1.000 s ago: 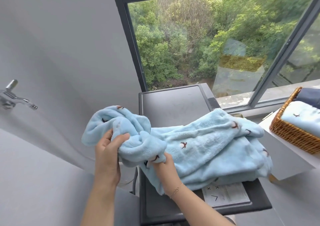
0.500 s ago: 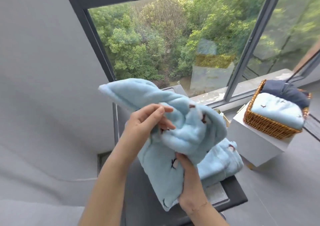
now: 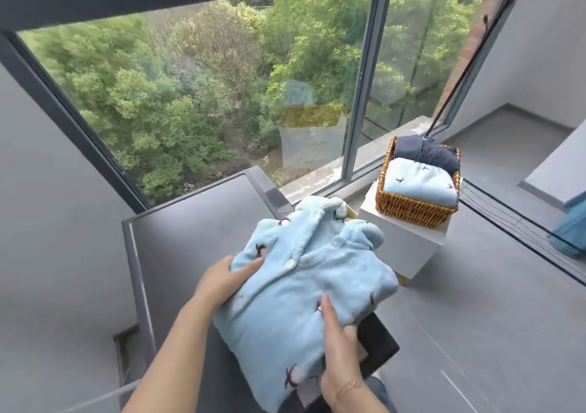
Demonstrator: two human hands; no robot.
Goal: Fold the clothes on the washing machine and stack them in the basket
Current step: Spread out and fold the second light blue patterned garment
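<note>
A light blue fleece garment (image 3: pixel 304 286) with small dark bird marks is folded into a thick bundle, collar and buttons facing up. It sits over the right front edge of the dark washing machine top (image 3: pixel 196 241). My left hand (image 3: pixel 222 281) grips its left side, thumb on top. My right hand (image 3: pixel 339 339) holds the near right edge, thumb on the fabric and fingers tucked under. The wicker basket (image 3: pixel 409 209) stands to the right, holding a folded light blue piece (image 3: pixel 418 181) and a navy piece (image 3: pixel 425 154) behind it.
The basket rests on a white box (image 3: pixel 406 248) on the grey floor beside the machine. A big window (image 3: pixel 222 95) runs behind both. A blue object (image 3: pixel 570 222) shows at the right edge. A grey wall stands to the left.
The loose garment held up in both hands is now a compact folded bundle lying low over the machine's right edge. My view has swung right, bringing the basket closer to centre.
</note>
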